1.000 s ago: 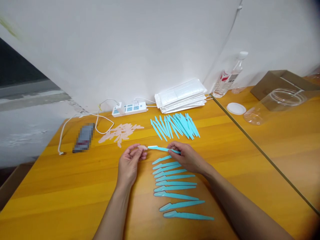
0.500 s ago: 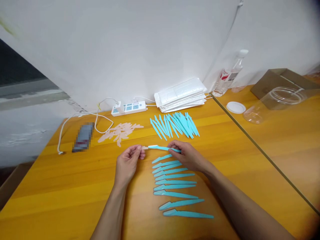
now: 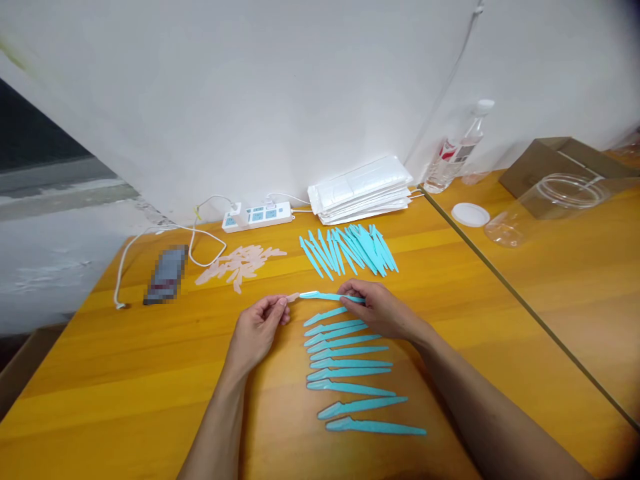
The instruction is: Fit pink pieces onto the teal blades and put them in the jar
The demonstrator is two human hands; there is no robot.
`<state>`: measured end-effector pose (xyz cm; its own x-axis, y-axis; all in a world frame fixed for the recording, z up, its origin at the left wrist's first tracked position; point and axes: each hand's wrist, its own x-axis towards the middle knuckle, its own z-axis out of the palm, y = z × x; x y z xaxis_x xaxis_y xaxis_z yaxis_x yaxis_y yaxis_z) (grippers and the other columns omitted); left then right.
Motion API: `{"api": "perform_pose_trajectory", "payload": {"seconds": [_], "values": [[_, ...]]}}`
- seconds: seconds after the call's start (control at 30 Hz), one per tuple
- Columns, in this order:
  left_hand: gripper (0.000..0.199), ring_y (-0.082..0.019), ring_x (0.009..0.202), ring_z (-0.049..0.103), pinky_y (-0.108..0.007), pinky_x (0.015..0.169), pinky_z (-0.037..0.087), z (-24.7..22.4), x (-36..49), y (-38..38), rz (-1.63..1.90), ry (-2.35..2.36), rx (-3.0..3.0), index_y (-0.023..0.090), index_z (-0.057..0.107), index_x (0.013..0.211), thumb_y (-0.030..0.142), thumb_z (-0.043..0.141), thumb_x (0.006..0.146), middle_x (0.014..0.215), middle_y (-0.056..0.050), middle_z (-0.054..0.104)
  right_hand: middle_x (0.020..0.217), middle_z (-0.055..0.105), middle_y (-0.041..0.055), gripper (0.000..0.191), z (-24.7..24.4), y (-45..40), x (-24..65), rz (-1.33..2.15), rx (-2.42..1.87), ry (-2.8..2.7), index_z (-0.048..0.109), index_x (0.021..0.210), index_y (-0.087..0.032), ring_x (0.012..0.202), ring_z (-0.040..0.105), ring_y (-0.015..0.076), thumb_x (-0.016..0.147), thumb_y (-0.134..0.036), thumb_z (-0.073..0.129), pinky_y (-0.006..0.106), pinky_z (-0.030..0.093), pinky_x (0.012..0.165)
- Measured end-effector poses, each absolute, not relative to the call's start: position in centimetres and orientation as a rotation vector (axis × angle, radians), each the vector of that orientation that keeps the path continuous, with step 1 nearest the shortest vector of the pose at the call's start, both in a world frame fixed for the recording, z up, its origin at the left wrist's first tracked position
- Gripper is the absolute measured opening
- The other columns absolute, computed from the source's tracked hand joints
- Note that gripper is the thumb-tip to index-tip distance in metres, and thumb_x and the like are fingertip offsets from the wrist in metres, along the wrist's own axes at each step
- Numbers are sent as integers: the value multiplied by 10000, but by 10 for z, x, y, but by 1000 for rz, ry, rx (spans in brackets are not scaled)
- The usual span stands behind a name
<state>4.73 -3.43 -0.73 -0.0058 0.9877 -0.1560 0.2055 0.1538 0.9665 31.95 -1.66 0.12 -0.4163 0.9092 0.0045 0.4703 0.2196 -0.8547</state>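
Between the thumb and fingers of my left hand (image 3: 261, 328) is a small pale pink cover (image 3: 293, 297). Its far end meets the blade tip of a turquoise razor (image 3: 327, 296), whose handle is pinched in my right hand (image 3: 375, 307). Below them, several turquoise razors (image 3: 353, 365) lie in a column on the table, blade ends to the left. Beyond my right hand sits a pile of turquoise razors (image 3: 367, 250). A heap of pale pink covers (image 3: 243, 263) lies beyond my left hand.
A phone (image 3: 166, 275), a white cable (image 3: 131, 257) and a power strip (image 3: 257, 217) are at the back left. White packets (image 3: 360, 190) lean by the wall. To the right are a bottle (image 3: 453, 157), lid (image 3: 470, 215), clear jar (image 3: 530, 207) and cardboard box (image 3: 530, 160).
The held razor and my right hand have shifted slightly right. The pink cover in my left hand now tilts up toward the blade, and my left hand has turned a little.
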Motion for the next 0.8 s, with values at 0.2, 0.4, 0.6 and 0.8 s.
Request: {"api": "perform_pose_trajectory", "payload": {"seconds": [0.2, 0.4, 0.6, 0.8], "values": [[378, -162, 679, 606, -255, 673, 487, -6, 46, -36, 911, 1423, 1311, 162, 717, 903, 532, 677, 834, 722, -33, 663, 738, 594, -16, 192, 1, -18, 320, 1093, -1262, -2025, 641, 939, -195, 630, 460, 118, 958, -335, 512, 228, 346, 580], [379, -152, 663, 589, -253, 669, 473, -2, 45, -35, 905, 1439, 1319, 165, 704, 865, 541, 662, 841, 700, -20, 642, 734, 592, -24, 179, 2, -17, 321, 1095, -1271, -2031, 647, 943, -197, 633, 460, 113, 954, -321, 518, 222, 349, 583], [371, -149, 677, 583, -253, 675, 476, -3, 65, -39, 861, 1353, 1323, 161, 694, 840, 526, 630, 871, 729, -27, 646, 783, 632, -6, 178, 4, -22, 315, 1118, -1233, -2045, 652, 934, -184, 675, 507, 120, 948, -309, 527, 225, 386, 622], [392, -143, 671, 600, -254, 665, 487, -6, 72, -38, 912, 1315, 1201, 154, 718, 962, 522, 680, 833, 772, -39, 675, 791, 670, 6, 185, 9, -20, 313, 1092, -1269, -2044, 670, 908, -189, 671, 541, 129, 936, -309, 532, 237, 402, 618]]}}
